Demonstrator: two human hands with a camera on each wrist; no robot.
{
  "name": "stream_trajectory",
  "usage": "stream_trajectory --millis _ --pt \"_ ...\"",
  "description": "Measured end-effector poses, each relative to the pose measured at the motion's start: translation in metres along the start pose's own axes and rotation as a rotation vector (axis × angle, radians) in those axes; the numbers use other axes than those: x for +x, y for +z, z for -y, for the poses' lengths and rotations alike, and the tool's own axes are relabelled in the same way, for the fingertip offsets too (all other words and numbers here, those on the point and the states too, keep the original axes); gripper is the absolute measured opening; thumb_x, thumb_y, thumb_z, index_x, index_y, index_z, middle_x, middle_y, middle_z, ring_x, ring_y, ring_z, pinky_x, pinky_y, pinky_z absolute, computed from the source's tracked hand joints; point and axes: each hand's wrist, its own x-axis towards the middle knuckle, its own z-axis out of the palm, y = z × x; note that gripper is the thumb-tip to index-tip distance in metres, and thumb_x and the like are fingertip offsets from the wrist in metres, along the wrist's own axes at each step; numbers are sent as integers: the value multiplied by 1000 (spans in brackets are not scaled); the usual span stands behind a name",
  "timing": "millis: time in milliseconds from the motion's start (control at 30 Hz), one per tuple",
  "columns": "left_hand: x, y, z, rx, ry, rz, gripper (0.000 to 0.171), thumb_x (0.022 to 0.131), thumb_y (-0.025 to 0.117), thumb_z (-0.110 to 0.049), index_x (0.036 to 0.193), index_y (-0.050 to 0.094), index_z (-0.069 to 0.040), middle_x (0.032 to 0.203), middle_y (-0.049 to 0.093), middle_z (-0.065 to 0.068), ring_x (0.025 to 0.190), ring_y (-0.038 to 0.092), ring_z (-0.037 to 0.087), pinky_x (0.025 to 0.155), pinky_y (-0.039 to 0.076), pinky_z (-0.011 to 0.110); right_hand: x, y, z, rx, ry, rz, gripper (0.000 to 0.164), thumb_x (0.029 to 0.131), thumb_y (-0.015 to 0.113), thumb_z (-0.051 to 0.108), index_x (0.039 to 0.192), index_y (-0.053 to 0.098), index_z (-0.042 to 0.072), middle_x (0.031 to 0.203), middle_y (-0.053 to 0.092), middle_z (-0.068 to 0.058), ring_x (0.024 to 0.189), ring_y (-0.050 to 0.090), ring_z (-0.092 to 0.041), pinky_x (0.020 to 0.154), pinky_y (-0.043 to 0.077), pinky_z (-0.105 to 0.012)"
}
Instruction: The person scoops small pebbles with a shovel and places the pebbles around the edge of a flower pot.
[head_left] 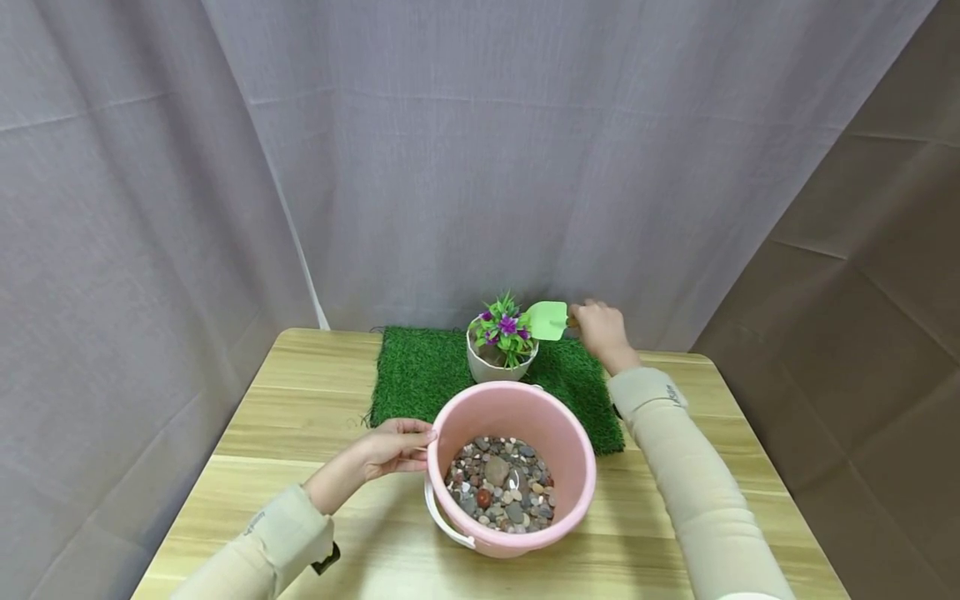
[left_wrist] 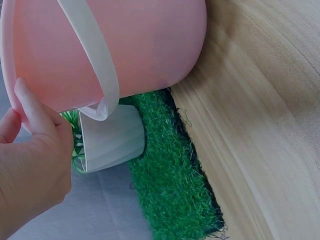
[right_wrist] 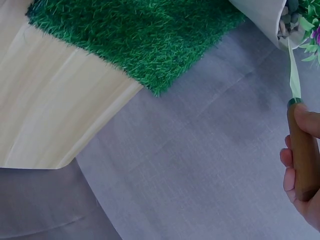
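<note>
The head view was bright, soft shadow lying beside the pink bucket (head_left: 510, 412) on the tabletop (head_left: 378, 533); wrist views looked dimmer.

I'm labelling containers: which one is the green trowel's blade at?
The white pot with purple flowers, on the green turf. The pink bucket is apart from the blade; the left hand holds its rim.

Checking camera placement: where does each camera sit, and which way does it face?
Head: on the head, facing forward and down at the pink bucket; left hand, right hand and sleeves show.
Left wrist: on that wrist, facing bucket and white handle; left hand shows.
Right wrist: on that wrist, facing trowel and flowerpot; right hand shows.
Shared: both wrist views show flowerpot and turf mat.
</note>
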Motion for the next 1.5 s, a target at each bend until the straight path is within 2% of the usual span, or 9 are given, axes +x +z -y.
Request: stream_trajectory --millis 333,500,567,733,767,1000,1267,1500 --pt "0 2 -1 17 -6 -1 37 94 54 -7 124 45 12 78 63 0 69 64 6 72 62 20 -11 -7 -8 29 13 19 6 85 64 4 82 64 9 83 60 -12 81 60 -33 65 57 -50" --pt "0 3 -1 16 -3 2 31 94 54 -7 120 48 10 78 62 0 69 64 6 73 62 20 -16 -8 -14 59 14 19 10 81 65 -1 84 65 8 84 61 -12 80 60 -33 66 58 -50" --pt "-1 2 -1 12 -1 3 29 94 54 -6 119 49 9 78 62 0 69 64 6 72 62 20 -18 -7 -19 66 -5 -8 14 78 65 -2 86 65 10 82 60 -11 78 59 -33 62 57 -48" --pt "0 2 -1 5 -1 5 28 94 53 -6 118 50 8 77 62 0 68 64 6 71 62 19 -27 -13 -26 94 -15 -46 12 80 68 2 90 67 8 84 62 -12 80 62 -36 63 57 -53" --pt "0 2 -1 4 -1 5 28 94 53 -6 118 50 8 76 62 0 68 64 6 71 62 19 -30 -17 -24 102 -3 -32 12 81 68 3 92 67 7 86 63 -13 83 62 -38 67 57 -55" --pt "-1 2 -1 7 -2 4 31 94 54 -6 120 48 10 77 62 0 68 64 6 71 62 19 -44 -31 -30 122 -3 -8 20 84 70 10 103 67 5 98 65 -17 89 63 -37 72 57 -56" --pt "0 4 0 6 -8 1 32 94 54 -6 121 47 10 77 62 0 68 64 6 71 62 19 -67 -49 -26 151 -107 -14 21 82 72 12 102 68 6 96 67 -15 85 64 -36 68 57 -56" --pt "-1 2 0 -5 -6 0 33 94 55 -7 121 47 10 77 62 0 68 64 6 70 62 19 -79 -68 -13 167 -237 89 18 80 74 13 97 69 11 92 67 -6 83 66 -26 68 59 -47"
